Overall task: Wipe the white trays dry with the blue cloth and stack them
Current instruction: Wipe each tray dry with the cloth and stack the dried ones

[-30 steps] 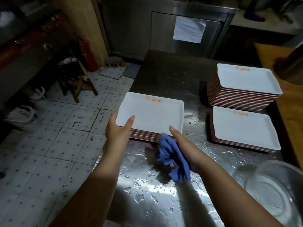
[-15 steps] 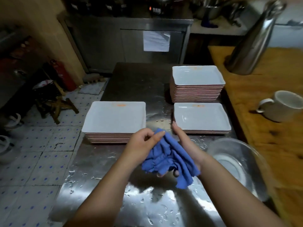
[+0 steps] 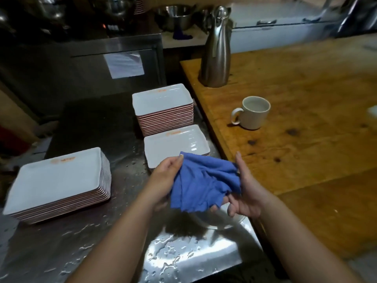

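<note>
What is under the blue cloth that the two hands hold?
Under the blue cloth the near edge of a low stack of white trays and a metal bowl's rim show; the rest of the bowl is covered.

left hand (image 3: 166,176) off tray, blue cloth (image 3: 204,183) spread (both hands)

Plain blue cloth (image 3: 204,180), white trays (image 3: 55,178) with orange logos and reddish-brown striped stacked edges, silver wet tabletop (image 3: 114,237), orange-brown wooden counter (image 3: 306,119), cream mug (image 3: 254,112)
</note>
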